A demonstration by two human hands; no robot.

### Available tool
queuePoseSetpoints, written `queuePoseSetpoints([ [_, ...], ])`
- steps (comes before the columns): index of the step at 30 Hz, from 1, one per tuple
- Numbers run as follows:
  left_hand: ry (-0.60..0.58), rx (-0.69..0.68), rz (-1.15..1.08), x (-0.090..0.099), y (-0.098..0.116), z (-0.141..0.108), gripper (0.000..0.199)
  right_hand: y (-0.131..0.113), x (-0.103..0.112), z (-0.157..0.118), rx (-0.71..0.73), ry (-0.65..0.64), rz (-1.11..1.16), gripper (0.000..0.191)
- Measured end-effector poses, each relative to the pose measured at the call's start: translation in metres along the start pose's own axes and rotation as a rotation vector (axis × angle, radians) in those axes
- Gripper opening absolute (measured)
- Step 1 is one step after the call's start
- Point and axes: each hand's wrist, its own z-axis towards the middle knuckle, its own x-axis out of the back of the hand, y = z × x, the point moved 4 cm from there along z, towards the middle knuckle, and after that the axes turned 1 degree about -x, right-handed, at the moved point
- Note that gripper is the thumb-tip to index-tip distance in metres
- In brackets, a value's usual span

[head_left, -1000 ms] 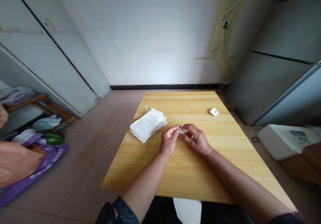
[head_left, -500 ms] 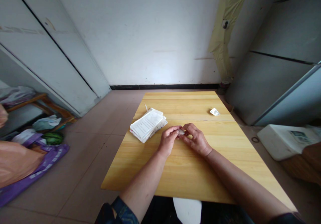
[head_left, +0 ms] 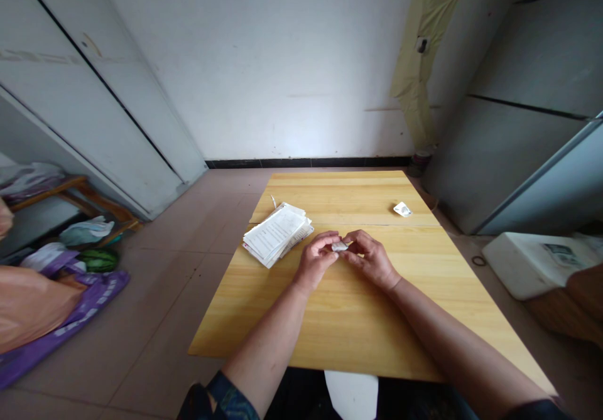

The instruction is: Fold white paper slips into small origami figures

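Note:
Between my fingertips, over the middle of the wooden table [head_left: 348,332], is a small whitish folded piece [head_left: 340,246] that looks like paper. My left hand [head_left: 316,262] pinches its left side, thumb below and fingers above. On the opposite side my right hand [head_left: 372,262] grips it between thumb and curled fingers. The piece's exact shape is partly covered by the fingers. To the left of my hands lies a loose stack of printed white paper sheets [head_left: 276,233]. Farther back on the right rests a small white folded paper [head_left: 402,209] with a grey mark.
A white wall [head_left: 301,62] with a black baseboard stands behind the table. On the left floor are a purple bag [head_left: 89,310], a watermelon [head_left: 98,259] and a wooden rack [head_left: 80,188]. A white box [head_left: 522,266] stands to the right, by a grey cabinet [head_left: 509,137].
The small piece between my fingers has turned and shows a lighter, wider face. My fingers have shifted slightly around it. The paper stack and the small folded paper lie as before.

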Motion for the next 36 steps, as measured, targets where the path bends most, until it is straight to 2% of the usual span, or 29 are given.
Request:
queuePoseSetpoints([
  [7, -0.010, -0.009, 0.128, 0.002, 0.001, 0.000, 0.021, -0.001, 0.005, 0.001, 0.033, 0.024, -0.111, 0.018],
  [9, -0.015, 0.021, 0.145, 0.000, 0.001, 0.000, 0.020, 0.001, 0.005, 0.001, -0.026, 0.027, -0.066, 0.019],
  [15, -0.052, 0.094, 0.136, -0.005, 0.005, -0.001, 0.019, 0.012, 0.001, 0.000, -0.331, 0.000, 0.253, 0.034],
  [22, -0.067, 0.125, 0.203, -0.004, 0.003, -0.001, 0.021, 0.014, 0.000, 0.002, -0.470, -0.017, 0.375, 0.039],
  [30, -0.085, 0.135, 0.203, -0.003, 0.002, -0.001, 0.027, 0.014, 0.000, 0.000, -0.486, -0.063, 0.371, 0.039],
  [36, -0.155, 0.165, 0.076, -0.003, -0.002, -0.001, 0.025, 0.013, 0.001, -0.001, -0.481, -0.071, 0.372, 0.040],
])
